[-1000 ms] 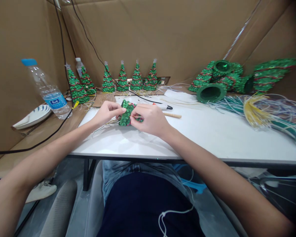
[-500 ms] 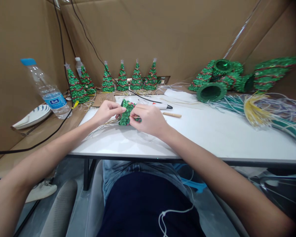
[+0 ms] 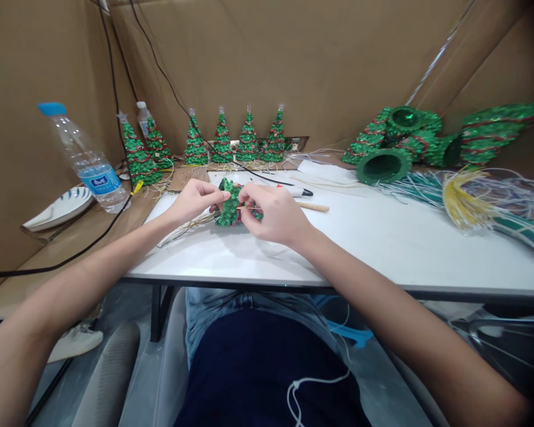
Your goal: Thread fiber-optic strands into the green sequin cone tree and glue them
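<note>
Pinching the green glitter cone tree [image 3: 228, 204], tip tilted away, are left hand [image 3: 196, 200] and right hand [image 3: 273, 214]; blue label [image 3: 98, 179] on clear plastic bottle [image 3: 78, 145] illegible.

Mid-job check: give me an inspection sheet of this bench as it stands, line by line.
Surface: white table.
Job's things: small green tree, held low over the table; thin strands trail from it to the left.
Clutter: bottle, plate, six standing trees, heap of green cones, strand bundle, white pen tool, wooden stick.
Hands: left hand and right hand both pinch the tree.
Cables: black cable down the wall and over the left ledge; second cable runs to the pen tool; white cord on the lap.
Surroundings: cardboard walls; shoe on the floor.
</note>
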Demonstrator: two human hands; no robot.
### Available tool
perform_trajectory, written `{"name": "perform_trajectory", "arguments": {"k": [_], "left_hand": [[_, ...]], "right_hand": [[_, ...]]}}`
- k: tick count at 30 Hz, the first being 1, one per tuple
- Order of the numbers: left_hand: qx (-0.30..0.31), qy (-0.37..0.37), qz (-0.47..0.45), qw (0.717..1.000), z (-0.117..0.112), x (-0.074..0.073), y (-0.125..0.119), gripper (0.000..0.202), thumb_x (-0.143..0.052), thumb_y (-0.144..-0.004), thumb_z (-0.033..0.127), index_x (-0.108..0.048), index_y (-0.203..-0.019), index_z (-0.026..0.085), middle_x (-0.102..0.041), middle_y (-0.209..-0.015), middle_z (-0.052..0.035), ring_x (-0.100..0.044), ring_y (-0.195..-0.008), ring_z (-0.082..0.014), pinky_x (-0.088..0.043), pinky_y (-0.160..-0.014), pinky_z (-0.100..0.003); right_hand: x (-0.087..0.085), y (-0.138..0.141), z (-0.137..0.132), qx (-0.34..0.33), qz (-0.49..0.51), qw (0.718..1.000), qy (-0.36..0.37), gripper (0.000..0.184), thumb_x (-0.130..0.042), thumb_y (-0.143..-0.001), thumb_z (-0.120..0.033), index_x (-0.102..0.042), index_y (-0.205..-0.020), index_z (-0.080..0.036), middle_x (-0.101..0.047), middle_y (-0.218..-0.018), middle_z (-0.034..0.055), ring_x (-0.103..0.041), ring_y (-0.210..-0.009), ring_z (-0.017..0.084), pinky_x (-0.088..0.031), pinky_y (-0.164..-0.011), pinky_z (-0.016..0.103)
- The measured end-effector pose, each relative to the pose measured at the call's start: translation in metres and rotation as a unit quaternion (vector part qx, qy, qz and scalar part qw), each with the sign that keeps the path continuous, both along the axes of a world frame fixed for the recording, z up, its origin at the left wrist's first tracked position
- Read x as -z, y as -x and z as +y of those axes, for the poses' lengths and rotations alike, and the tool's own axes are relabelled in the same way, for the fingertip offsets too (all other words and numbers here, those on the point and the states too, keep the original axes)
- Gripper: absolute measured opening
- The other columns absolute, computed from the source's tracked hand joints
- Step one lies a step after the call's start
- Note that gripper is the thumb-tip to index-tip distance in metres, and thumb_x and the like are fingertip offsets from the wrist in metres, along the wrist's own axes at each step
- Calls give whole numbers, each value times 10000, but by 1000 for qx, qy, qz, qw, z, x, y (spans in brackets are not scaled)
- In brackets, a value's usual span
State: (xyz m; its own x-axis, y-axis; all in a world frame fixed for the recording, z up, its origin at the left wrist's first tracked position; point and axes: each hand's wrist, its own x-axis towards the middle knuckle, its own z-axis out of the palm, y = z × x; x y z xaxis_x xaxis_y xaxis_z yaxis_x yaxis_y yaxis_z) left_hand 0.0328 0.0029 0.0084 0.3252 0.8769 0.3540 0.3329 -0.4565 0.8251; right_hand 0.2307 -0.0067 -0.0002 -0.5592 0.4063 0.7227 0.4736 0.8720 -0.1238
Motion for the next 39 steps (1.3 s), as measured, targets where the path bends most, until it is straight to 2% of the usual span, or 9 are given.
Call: {"name": "perform_trajectory", "arguments": {"k": [4,10,30,34,39], "left_hand": [[-11,-9,15,1000,-2,-2,-1,355,-629,-735,381,-591,-492,124,-520,-456,17,-420,-456,-70,-315,-487,-225],[-22,-11,23,999,-2,-2,-1,354,-631,-721,404,-622,-515,116,-522,-450,12,-426,-453,-74,-310,-478,-223],[-15,-7,23,1000,2,2,1,340,-626,-737,381,-635,-536,106,-520,-455,14,-429,-459,-72,-299,-475,-219],[-24,-10,36,999,0,0,0,339,-617,-734,383,-632,-528,113,-527,-451,11,-426,-449,-73,-300,-470,-221],[-35,-12,44,998,-2,-2,0,367,-625,-734,398,-599,-494,122,-521,-440,14,-410,-430,-68,-285,-453,-221]], "right_hand": [[2,0,2,-43,-3,998,-35,137,-425,-768,-83,-503,-841,-169,-563,-698,19,-499,-610,138,-346,-580,250],[4,3,1,-62,-6,996,-65,149,-399,-779,-54,-461,-815,-184,-537,-703,16,-452,-597,133,-339,-581,253],[7,5,3,-85,-19,994,-65,169,-382,-769,-31,-425,-807,-191,-514,-704,6,-408,-574,116,-320,-571,244],[6,5,2,-80,-7,996,-50,157,-391,-773,-45,-417,-811,-195,-513,-699,3,-422,-576,117,-335,-572,241],[4,2,1,-42,10,998,-53,132,-428,-778,-72,-434,-836,-190,-512,-706,6,-461,-604,127,-354,-584,249]]}}
